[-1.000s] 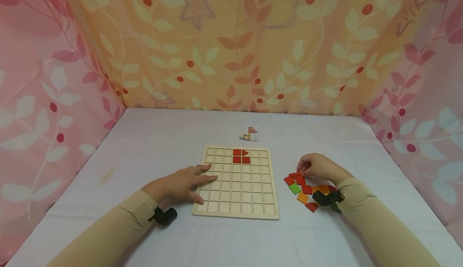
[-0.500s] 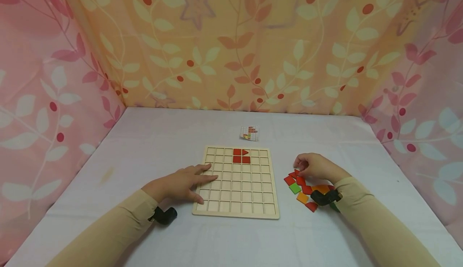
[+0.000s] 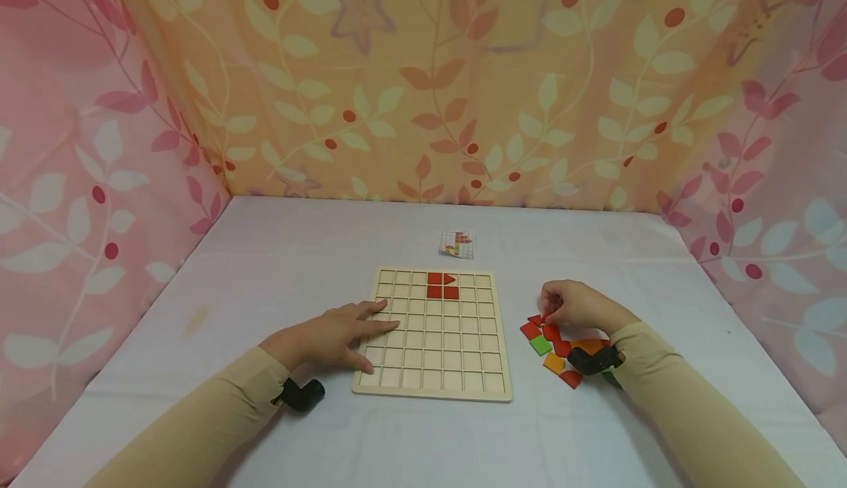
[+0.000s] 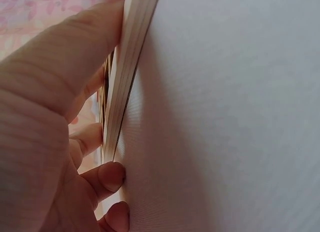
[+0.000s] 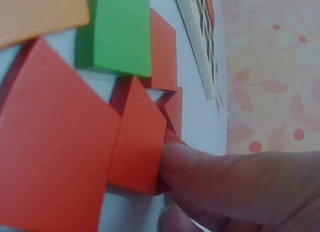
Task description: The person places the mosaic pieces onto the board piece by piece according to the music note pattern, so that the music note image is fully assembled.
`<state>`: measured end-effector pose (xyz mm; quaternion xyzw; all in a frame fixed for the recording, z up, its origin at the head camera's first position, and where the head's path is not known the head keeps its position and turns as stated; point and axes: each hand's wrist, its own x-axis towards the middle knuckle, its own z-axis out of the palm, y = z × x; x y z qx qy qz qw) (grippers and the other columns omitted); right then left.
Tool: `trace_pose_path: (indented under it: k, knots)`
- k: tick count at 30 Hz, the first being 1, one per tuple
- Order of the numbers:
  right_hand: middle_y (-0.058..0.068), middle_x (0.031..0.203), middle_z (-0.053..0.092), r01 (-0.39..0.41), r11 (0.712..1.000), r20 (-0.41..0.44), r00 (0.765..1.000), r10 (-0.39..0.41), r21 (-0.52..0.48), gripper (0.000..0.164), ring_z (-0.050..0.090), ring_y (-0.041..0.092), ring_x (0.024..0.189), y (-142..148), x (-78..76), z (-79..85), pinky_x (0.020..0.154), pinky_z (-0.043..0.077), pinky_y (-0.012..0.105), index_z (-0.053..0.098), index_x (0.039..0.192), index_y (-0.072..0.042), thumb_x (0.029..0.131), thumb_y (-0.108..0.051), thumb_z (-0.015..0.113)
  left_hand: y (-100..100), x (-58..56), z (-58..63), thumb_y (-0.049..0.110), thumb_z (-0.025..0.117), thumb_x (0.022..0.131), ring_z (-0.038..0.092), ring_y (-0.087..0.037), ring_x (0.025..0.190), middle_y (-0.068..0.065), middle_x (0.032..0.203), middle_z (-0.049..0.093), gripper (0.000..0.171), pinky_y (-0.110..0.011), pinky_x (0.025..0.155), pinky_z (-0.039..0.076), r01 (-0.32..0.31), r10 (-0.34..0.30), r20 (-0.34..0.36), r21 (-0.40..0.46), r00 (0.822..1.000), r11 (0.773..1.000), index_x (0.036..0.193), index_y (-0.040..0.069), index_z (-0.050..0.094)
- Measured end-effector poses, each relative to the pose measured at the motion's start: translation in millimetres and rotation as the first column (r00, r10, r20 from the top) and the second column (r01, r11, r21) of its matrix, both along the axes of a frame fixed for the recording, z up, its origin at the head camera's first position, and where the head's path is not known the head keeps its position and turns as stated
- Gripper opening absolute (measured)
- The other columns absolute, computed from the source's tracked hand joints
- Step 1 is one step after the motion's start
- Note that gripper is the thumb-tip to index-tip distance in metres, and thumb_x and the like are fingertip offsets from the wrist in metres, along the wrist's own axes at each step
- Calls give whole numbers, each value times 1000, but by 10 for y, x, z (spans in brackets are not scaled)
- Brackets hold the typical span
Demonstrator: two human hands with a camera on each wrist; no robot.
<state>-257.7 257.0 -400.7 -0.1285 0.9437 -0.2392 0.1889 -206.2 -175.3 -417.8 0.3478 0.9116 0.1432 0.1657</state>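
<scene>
Beige long sleeves (image 3: 192, 411): reaching in from both lower corners, one over each forearm.
Small black wrist-worn devices (image 3: 301, 396): one at each cuff.
Square pale wooden board with a raised grid (image 3: 442, 360): lying flat on the white cloth surface (image 3: 357, 444), between the two hands.
Left hand (image 3: 331, 335): relaxed, with fingers extended and spread over the board's left side, thumb against its edge; resting there, gripping nothing.
Loose tiles: just right of the board, clustered near and under the right hand; including an orange square tile (image 3: 554, 362), a bright green square tile (image 3: 540, 345) and several red ones; partly hidden by the wrist.
Right hand (image 3: 582, 306): curled, pinching a small red piece (image 5: 173, 136) between thumb and finger; shape mostly hidden by the thumb.
Red square tiles (image 3: 434, 292): three, set in the board's two farthest rows.
Red triangular tile (image 3: 449, 279): in the farthest row, pointing right.
White card with a small coloured grid picture (image 3: 457, 244): just beyond the board.
Yellow-orange leaf-patterned fabric (image 3: 423, 69): hanging behind everything.
</scene>
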Motion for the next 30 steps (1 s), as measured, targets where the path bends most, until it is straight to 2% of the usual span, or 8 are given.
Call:
trace_pose_path:
  k: [6,13,15,21,24,30]
  knots:
    - [3,72,53,2,1000,17,1000,-3,10,15,47,19,71,21,-23,50,61,40,30,56,77,-11,77,-12,72,7,6,22,61,61,73,18,-32,136,0,153,12,80,-54,103,20,5,-5,0,-3,1000,1000,142,37,29]
    - [4,71,55,41,999,39,998,-41,-16,11,45,20,57,10,-76,139,51,38,28,57,79,-12,80,-15,68,10,12,21,61,61,73,17,-32,136,0,153,12,79,-54,103,20,0,0,3,-16,1000,1000,142,38,29]
    - [4,74,56,48,999,45,998,-47,-15,9,46,20,59,-20,-90,152,50,40,28,59,80,-12,81,-15,68,7,10,13,61,60,73,17,-32,136,1,153,12,79,-53,103,20,-2,2,1,-19,1000,1000,142,39,28]
    - [-1,82,63,8,1000,4,1000,-7,-31,6,49,20,79,-189,-139,181,65,42,32,71,85,-17,82,-21,68,7,10,10,61,61,72,17,-31,136,1,153,12,79,-54,103,19,-10,10,11,-15,1000,1000,142,39,29]
    - [-3,83,66,-15,998,-30,999,13,-62,8,51,19,82,-310,-162,185,73,41,33,73,86,-17,83,-21,67,9,13,18,61,61,72,16,-31,136,2,153,12,80,-54,103,19,-15,15,18,-13,1000,1000,142,39,29]
    - [-3,81,65,-32,989,-63,998,24,-142,4,50,18,79,-601,-199,164,69,40,30,70,84,-14,83,-14,66,7,6,8,61,61,72,16,-31,136,2,153,11,79,-54,103,19,-13,13,18,-13,1000,1000,142,39,29]
